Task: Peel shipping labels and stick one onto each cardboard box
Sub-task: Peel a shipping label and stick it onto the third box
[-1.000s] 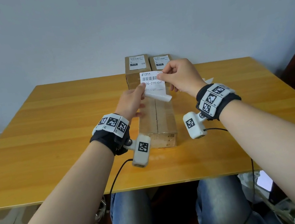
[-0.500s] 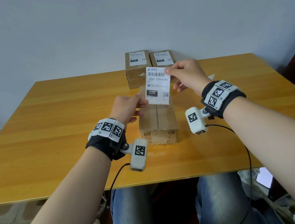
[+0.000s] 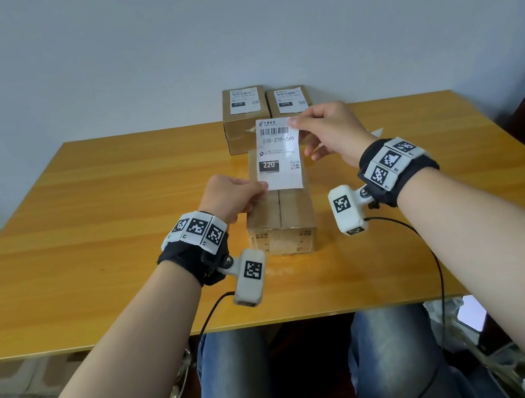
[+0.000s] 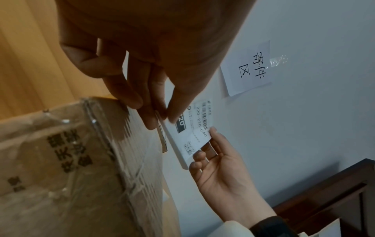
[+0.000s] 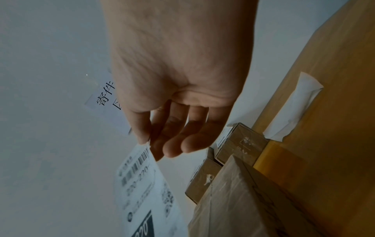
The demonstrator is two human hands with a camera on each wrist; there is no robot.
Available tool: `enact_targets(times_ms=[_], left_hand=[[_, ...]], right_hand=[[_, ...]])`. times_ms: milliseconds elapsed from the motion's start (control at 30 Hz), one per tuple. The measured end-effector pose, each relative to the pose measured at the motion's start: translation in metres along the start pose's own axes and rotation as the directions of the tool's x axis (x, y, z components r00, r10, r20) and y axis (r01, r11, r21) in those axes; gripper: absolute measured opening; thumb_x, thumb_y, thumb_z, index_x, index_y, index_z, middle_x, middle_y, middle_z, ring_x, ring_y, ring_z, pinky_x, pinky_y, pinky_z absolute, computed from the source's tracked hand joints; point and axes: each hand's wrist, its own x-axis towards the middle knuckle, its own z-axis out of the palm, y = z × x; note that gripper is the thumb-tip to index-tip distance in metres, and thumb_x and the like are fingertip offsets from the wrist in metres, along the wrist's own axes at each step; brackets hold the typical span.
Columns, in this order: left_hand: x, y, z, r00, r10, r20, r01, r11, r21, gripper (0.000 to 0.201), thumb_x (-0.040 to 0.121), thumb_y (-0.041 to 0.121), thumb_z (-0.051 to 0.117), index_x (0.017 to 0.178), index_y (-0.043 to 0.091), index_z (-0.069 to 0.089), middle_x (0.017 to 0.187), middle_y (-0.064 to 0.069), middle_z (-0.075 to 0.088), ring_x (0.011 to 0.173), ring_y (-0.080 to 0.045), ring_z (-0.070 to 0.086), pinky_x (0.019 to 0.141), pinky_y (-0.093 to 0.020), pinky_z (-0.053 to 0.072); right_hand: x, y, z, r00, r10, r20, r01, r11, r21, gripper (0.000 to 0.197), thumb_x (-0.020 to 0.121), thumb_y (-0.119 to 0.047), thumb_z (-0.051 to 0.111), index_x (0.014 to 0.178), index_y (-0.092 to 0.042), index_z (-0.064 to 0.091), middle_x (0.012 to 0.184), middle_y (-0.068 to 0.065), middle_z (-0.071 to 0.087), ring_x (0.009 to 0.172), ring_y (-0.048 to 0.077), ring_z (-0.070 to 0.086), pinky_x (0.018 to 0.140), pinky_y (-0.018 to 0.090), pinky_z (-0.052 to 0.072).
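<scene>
While the left hand (image 3: 230,193) pinches its lower corner, the right hand (image 3: 330,133) pinches the label (image 3: 278,154) at the top. It hangs above the near box (image 3: 280,220).

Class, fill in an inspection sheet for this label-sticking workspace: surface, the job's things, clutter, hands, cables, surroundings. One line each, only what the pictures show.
Surface: orange-brown wooden table, glossy.
Job's things: white shipping label printed 220, held in the air above the long brown cardboard box, whose top is bare; two smaller labelled cardboard boxes side by side at the far edge.
Clutter: white curled backing paper on the table, right of the boxes.
Hands: left hand pinches the label's lower left corner; right hand pinches its top right corner.
Cables: black cable hanging from the right wrist camera; another from the left.
Surroundings: pale wall with a taped paper sign; dark wooden furniture at right.
</scene>
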Motion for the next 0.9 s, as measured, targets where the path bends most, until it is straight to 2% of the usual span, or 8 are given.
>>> enact_targets(times_ms=[133,267,333,400,533,667,767,900], left_hand=[[0.0,0.002,0.0,1.0,-0.002,-0.01,0.002,0.999,-0.04,0.02,0.089,0.033,0.077,0.088,0.012,0.078,0.085,0.003,0.081,0.064,-0.01,0.057,0.046,-0.02,0.035],[-0.002,0.001,-0.003,1.0,0.005,-0.03,-0.007,0.998,-0.069,0.016,0.09,0.022,0.078,0.078,0.016,0.07,0.078,0.001,0.079,0.057,-0.009,0.057,0.044,-0.02,0.033],[-0.004,-0.001,-0.004,0.999,-0.006,-0.053,0.001,0.996,-0.086,0.016,0.094,0.018,0.074,0.083,0.015,0.062,0.079,-0.001,0.078,0.054,-0.009,0.058,0.042,-0.021,0.03],[-0.007,-0.001,-0.005,0.998,-0.013,-0.056,0.008,0.996,-0.092,0.018,0.095,0.016,0.072,0.096,0.013,0.054,0.079,-0.001,0.077,0.051,-0.009,0.057,0.037,-0.019,0.029],[-0.021,0.004,-0.004,1.0,0.001,-0.005,-0.002,0.994,-0.112,0.026,0.097,0.007,0.068,0.103,0.01,0.043,0.082,-0.009,0.074,0.036,0.0,0.056,0.03,-0.011,0.03],[-0.024,0.007,-0.003,0.998,-0.01,0.064,0.01,1.0,-0.009,0.022,0.096,0.009,0.069,0.091,0.011,0.048,0.082,-0.008,0.072,0.036,0.002,0.055,0.03,-0.01,0.029],[-0.02,0.007,-0.002,0.996,-0.019,0.087,0.007,0.992,0.13,0.025,0.094,0.016,0.073,0.073,0.014,0.06,0.077,0.002,0.074,0.051,-0.004,0.051,0.031,-0.009,0.029],[-0.017,0.009,-0.002,0.993,-0.042,0.109,0.022,0.984,0.178,0.028,0.094,0.019,0.073,0.069,0.018,0.06,0.076,0.004,0.074,0.055,-0.005,0.05,0.031,-0.009,0.03]], right_hand=[[0.001,-0.002,0.002,1.0,-0.006,0.009,0.006,1.0,0.01,0.019,0.098,-0.027,0.072,0.101,-0.009,0.076,0.082,0.003,0.077,0.052,0.015,0.064,0.051,0.03,0.054],[0.004,-0.001,0.0,1.0,0.001,0.015,-0.001,1.0,-0.003,0.02,0.098,-0.028,0.072,0.103,-0.01,0.076,0.085,0.002,0.079,0.053,0.015,0.064,0.052,0.031,0.055],[0.005,0.002,-0.001,1.0,0.014,0.021,-0.014,1.0,-0.02,0.019,0.098,-0.028,0.072,0.104,-0.011,0.077,0.083,0.001,0.079,0.053,0.015,0.064,0.053,0.031,0.056],[0.006,0.005,-0.002,0.999,0.028,0.035,-0.026,0.998,-0.055,0.017,0.098,-0.029,0.071,0.103,-0.014,0.077,0.085,0.002,0.079,0.054,0.016,0.064,0.052,0.031,0.055],[0.009,0.014,-0.003,0.998,0.021,0.053,-0.006,0.967,-0.256,0.016,0.097,-0.031,0.071,0.102,-0.017,0.079,0.088,-0.001,0.08,0.054,0.014,0.062,0.047,0.027,0.05],[0.013,0.025,-0.001,0.996,0.038,0.086,0.003,0.901,-0.435,0.018,0.093,-0.034,0.075,0.09,-0.017,0.08,0.081,0.0,0.076,0.054,0.015,0.054,0.045,0.025,0.043],[0.014,0.033,0.002,0.995,0.064,0.08,-0.023,0.903,-0.43,0.018,0.091,-0.035,0.079,0.088,-0.018,0.081,0.075,0.001,0.07,0.054,0.016,0.049,0.044,0.024,0.04],[0.016,0.039,0.006,0.996,0.068,0.057,-0.04,0.917,-0.396,0.016,0.09,-0.034,0.081,0.092,-0.017,0.082,0.08,0.005,0.072,0.057,0.017,0.05,0.046,0.026,0.04]])
